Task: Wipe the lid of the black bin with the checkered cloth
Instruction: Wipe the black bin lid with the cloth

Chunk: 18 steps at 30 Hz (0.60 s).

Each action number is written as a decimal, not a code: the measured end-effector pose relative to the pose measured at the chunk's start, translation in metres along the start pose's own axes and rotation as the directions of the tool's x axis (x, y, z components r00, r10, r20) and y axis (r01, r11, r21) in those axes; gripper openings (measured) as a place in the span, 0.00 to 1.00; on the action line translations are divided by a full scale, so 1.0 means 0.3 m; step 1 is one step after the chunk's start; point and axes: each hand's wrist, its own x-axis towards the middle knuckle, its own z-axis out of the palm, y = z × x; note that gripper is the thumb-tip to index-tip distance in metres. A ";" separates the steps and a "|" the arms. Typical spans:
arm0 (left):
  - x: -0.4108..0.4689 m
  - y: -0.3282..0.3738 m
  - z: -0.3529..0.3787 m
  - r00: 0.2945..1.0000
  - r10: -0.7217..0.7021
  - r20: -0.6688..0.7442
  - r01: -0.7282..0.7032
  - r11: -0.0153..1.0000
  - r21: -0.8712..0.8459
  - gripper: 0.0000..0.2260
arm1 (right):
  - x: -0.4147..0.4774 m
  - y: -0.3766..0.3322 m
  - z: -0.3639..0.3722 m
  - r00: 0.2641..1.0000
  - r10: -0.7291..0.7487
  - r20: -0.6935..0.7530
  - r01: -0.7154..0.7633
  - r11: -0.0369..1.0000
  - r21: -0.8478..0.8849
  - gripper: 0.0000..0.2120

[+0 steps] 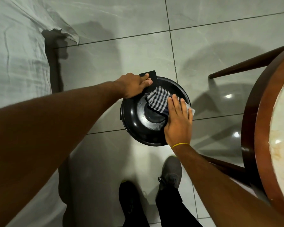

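A round black bin stands on the tiled floor, and its glossy domed lid (134,120) has a raised disc in the middle. The checkered cloth (157,99), dark blue and white, lies spread over the lid's far right part. My right hand (178,122) rests flat on the cloth's right side, fingers pointing away from me, and presses it onto the lid. My left hand (134,85) grips the lid's far left rim beside the black hinge tab (150,76). Part of the cloth is hidden under my right palm.
A round wooden table (269,128) with a pale top fills the right edge, its dark legs (246,65) reaching toward the bin. A bed with a white sheet (18,63) lies at the left. My shoes (170,174) stand just behind the bin.
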 end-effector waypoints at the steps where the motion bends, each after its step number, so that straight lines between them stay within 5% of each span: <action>1: 0.000 0.001 -0.001 1.000 -0.007 -0.001 0.007 1.000 -0.010 0.33 | -0.031 0.004 0.006 0.999 0.033 0.001 -0.033 0.999 0.020 0.37; 8: -0.018 0.026 -0.006 1.000 -0.006 -0.026 0.007 1.000 0.008 0.32 | -0.218 -0.105 0.079 0.958 0.282 -0.045 -0.272 0.950 0.154 0.40; 18: -0.040 0.050 -0.010 0.999 -0.018 -0.030 0.019 0.999 0.029 0.31 | -0.362 -0.357 0.160 0.940 0.342 0.021 -0.333 0.898 0.288 0.42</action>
